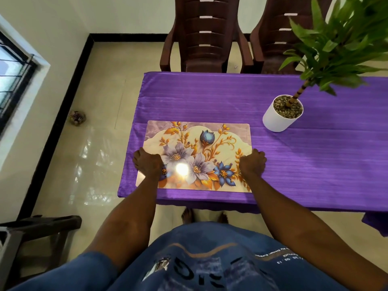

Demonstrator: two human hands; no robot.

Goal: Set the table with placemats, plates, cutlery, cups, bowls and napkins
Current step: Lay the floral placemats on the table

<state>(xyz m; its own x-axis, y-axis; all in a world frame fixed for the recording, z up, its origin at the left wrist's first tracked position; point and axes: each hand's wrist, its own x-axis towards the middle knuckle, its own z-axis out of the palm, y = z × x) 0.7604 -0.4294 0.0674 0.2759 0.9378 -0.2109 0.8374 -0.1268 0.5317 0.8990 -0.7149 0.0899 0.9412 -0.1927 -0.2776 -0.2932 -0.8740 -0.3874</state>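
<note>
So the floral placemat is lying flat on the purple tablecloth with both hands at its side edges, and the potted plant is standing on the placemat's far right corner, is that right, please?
Not quite: the potted plant stands on the purple tablecloth, apart from the floral placemat, beyond its far right corner. The head view shows a strip of cloth between them. The rest holds: the placemat lies flat, with the left hand and right hand at its side edges.

I find only one printed item: blue T-shirt [210,259], seen upside down from above. Large dark letters across chest, worn and distorted, not legible to me. Small white lines at shirt's right side: digits resembling "13" and "03" show, surrounding words too tiny to make out. I see no readable text on anything else.
</note>
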